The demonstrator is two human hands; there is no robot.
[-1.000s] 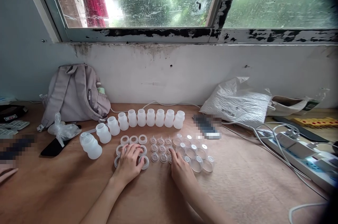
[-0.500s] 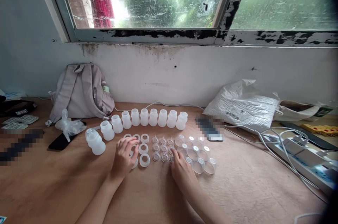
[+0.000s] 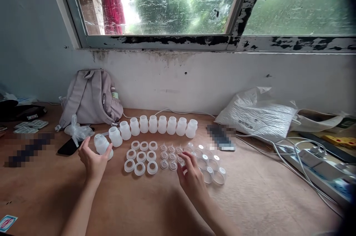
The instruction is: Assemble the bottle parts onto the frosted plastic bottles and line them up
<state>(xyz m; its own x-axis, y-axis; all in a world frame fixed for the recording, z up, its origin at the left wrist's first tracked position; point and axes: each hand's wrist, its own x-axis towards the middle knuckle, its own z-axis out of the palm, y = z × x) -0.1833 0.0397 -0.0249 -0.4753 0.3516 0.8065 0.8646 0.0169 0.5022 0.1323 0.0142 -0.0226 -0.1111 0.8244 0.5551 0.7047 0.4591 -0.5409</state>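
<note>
At eleven o'clock from you stands one milky white bottle (image 3: 100, 144) with narrow waist; its top is covered by a clear cap (image 3: 99, 137). Nine similar open bottles (image 3: 152, 124) stand in a curved row, from eleven to past twelve o'clock. Nearer to you, nine whitish rings (image 3: 141, 161) lie flat, three by three. At their three o'clock side are small clear teats (image 3: 172, 156), then clear cups (image 3: 213, 164), partly hidden.
</note>
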